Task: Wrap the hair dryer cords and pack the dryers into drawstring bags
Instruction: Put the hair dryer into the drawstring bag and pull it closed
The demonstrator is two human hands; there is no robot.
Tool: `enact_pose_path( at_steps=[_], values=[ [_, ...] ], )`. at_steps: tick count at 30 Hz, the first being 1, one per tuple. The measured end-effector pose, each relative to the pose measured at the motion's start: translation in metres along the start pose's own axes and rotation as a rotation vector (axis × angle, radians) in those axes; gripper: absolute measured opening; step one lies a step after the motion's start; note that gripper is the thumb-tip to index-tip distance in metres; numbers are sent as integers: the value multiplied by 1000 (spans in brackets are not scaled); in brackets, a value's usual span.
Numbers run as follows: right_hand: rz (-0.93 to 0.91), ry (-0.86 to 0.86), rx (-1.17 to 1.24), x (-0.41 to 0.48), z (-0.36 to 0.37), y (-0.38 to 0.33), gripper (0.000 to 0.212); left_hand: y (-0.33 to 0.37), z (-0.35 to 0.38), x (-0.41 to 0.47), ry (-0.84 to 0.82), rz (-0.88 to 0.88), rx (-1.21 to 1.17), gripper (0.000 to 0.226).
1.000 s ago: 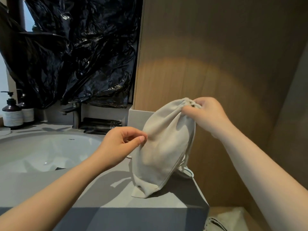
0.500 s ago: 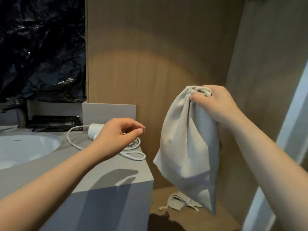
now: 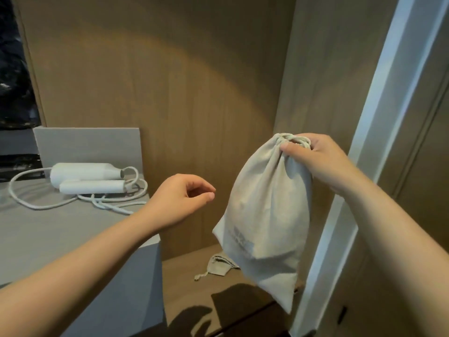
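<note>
A full beige drawstring bag (image 3: pixel 264 215) hangs in the air right of the counter, its cinched neck gripped from above by my right hand (image 3: pixel 313 156). My left hand (image 3: pixel 179 200) hovers just left of the bag with loosely curled fingers and holds nothing. A white hair dryer (image 3: pixel 87 177) lies folded on the grey counter (image 3: pixel 48 229) at the left, with its white cord (image 3: pixel 114 204) sprawled loose around it. A second, flat drawstring bag (image 3: pixel 220 265) lies on the low wooden shelf below the hanging bag.
Wood panels form the back and right walls of the niche. A white door frame (image 3: pixel 379 132) stands close on the right. The counter's corner (image 3: pixel 155 242) juts out beside the low shelf. Black plastic sheeting (image 3: pixel 12 69) covers the far left.
My right hand has carried the bag off the counter, to the right and lower, over the shelf. The view turned right, bringing the white dryer and cord into sight. My left hand stayed empty.
</note>
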State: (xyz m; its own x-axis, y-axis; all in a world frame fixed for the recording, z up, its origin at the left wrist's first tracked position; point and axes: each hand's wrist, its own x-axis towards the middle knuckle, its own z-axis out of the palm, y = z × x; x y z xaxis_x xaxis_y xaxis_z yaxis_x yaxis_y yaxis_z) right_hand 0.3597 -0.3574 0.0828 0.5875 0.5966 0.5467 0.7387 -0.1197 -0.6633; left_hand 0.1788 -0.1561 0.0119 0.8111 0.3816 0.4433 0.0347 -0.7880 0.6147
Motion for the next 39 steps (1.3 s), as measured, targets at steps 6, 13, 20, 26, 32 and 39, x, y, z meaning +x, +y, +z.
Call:
enact_pose_path(
  at_steps=[6, 13, 20, 26, 32, 39],
  values=[
    [143, -12, -64, -13, 4, 76, 29, -30, 85, 39, -158, -69, 30, 15],
    [306, 5, -153, -20, 11, 177, 19, -86, 190, 86, -287, -226, 49, 8],
    [419, 8, -177, -18, 37, 273, 23, -171, 285, 124, -376, -379, 116, 28],
    [496, 6, -150, -18, 67, 341, 25, -248, 366, 145, -480, -443, 163, 43],
    [505, -12, -135, -2, 98, 377, 24, -307, 424, 161, -586, -353, 215, 27],
    [492, -5, -106, 23, 124, 399, 16, -342, 463, 174, -851, -223, 340, 97]
  ],
)
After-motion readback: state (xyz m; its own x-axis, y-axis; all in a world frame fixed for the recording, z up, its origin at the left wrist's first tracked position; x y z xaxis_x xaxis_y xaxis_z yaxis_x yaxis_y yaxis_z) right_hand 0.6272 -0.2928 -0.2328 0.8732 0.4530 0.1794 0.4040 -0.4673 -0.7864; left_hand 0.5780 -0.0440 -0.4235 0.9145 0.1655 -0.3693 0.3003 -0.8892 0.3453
